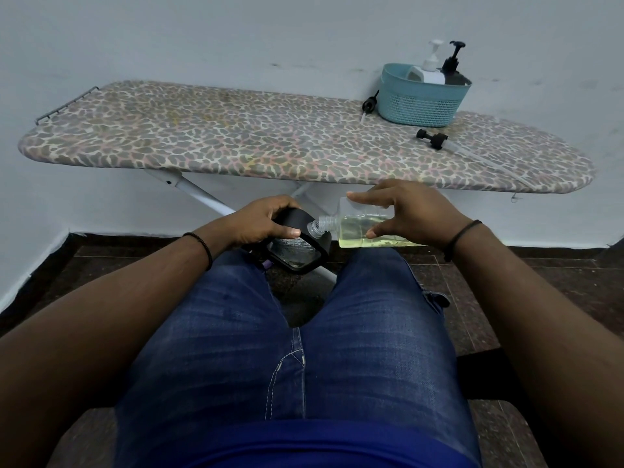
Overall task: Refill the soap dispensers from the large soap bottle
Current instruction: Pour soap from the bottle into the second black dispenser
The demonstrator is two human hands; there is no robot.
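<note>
Soap bottle (pixel 363 228), clear with yellowish liquid, lies tipped on its side above the person's knees, pinched between thumb and fingers of the right hand (pixel 410 212). Its open threaded neck points left, touching the rim of a black dispenser (pixel 300 244). The left hand (pixel 266 219) grips that dispenser, which tilts toward the bottle with its mouth uncovered. Beyond the hands stands the surface (pixel 236 140), an ironing board with a spotted cover. On its right end sits a teal basket (pixel 422 96) holding a white dispenser (pixel 427 70) and a dark dispenser (pixel 454 70). Two black pump heads lie loose on the cover: one (pixel 369 104) just left of the basket, the other (pixel 432 138) in front of it.
</note>
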